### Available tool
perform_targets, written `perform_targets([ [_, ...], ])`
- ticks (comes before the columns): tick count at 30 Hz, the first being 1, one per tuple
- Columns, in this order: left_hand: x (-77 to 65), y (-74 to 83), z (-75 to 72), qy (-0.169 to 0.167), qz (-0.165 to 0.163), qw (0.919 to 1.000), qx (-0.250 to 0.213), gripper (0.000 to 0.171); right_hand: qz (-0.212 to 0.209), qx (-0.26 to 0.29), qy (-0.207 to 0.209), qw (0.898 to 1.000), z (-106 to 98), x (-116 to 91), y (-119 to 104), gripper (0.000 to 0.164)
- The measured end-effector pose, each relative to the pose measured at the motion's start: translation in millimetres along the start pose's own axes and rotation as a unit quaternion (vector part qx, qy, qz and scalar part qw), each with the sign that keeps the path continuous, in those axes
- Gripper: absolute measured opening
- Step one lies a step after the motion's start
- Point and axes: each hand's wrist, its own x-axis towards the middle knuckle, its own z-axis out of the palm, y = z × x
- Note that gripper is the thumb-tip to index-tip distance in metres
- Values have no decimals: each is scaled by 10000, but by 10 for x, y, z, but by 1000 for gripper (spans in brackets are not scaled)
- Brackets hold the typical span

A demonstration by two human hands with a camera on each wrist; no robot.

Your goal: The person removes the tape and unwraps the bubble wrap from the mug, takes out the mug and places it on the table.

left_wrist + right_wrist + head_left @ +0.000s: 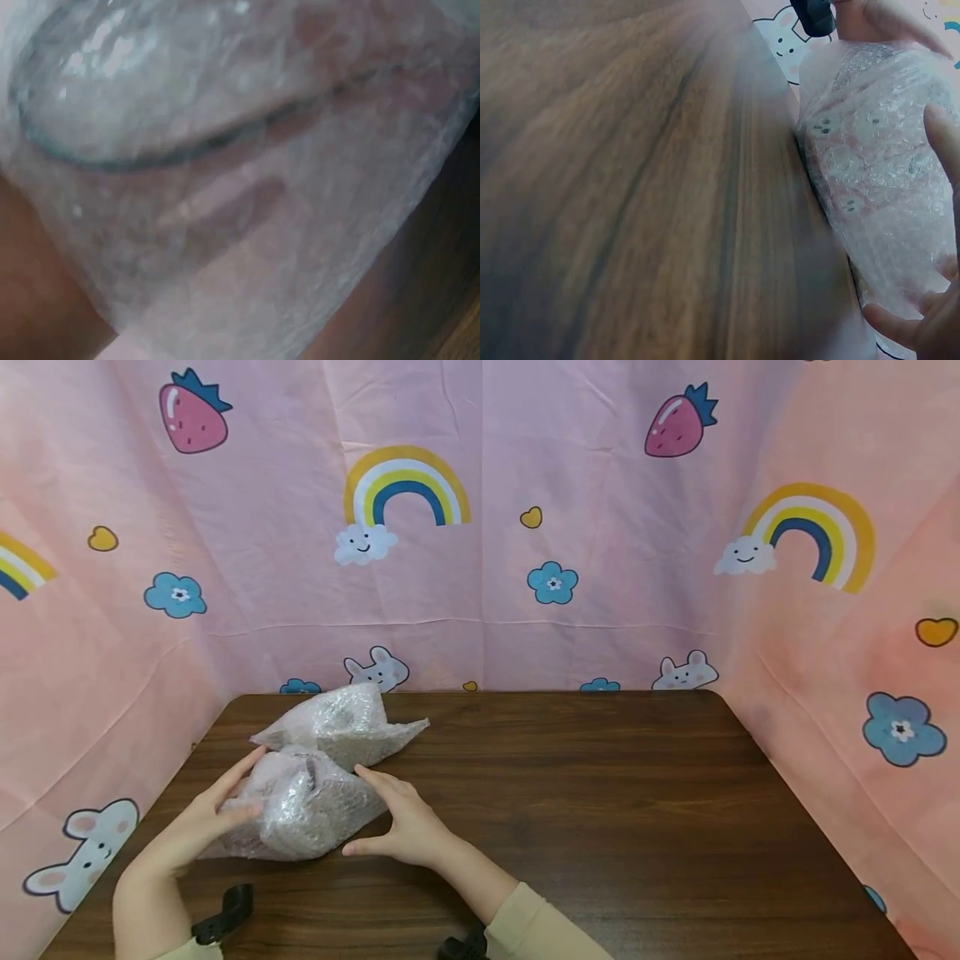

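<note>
Two bundles of clear bubble wrap rest on the left part of the table. The front bundle (pixel 303 818) lies between my two hands, and the rear bundle (pixel 345 722) sits just behind it. My left hand (pixel 198 818) is at the left side of the front bundle, thumb and fingers spread. Along its right side, my right hand (pixel 408 827) reaches in with extended fingers and thumb; whether it touches the wrap is unclear. Close up in the left wrist view, the bubble wrap (pixel 225 255) shows a dark curved line through it. What is wrapped inside cannot be made out.
The brown wooden table (pixel 600 810) is enclosed at the back and sides by pink cloth (pixel 495 435) printed with rainbows, strawberries, flowers and rabbits. A black wrist-camera mount (pixel 225 917) stands out from the left wrist, another (pixel 463 946) from the right wrist.
</note>
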Motion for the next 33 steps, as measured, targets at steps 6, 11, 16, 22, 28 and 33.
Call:
perform_targets([
  [6, -34, -57, -34, -221, 108, 9994, -237, 96, 93, -184, 9, 9998, 0, 37, -20, 98],
  [11, -55, -94, -35, -345, 148, 9987, -355, 102, 162, -583, 8, 9982, 8, 73, -47, 99],
  [16, -54, -107, -29, -397, 249, 9986, -261, 108, 256, -882, 96, 9957, 0, 93, -91, 98],
  [22, -23, -75, -9, -408, 162, 9990, -80, 114, 211, -1067, 137, 9940, -4, 119, -128, 96],
  [28, -22, -62, 5, -245, 34, 9996, 116, 112, 207, -1265, 34, 9917, 10, 142, -159, 97],
  [33, -18, -73, 5, -176, -4, 9998, 5, 107, 129, -1551, 66, 9878, 25, 163, -202, 97],
])
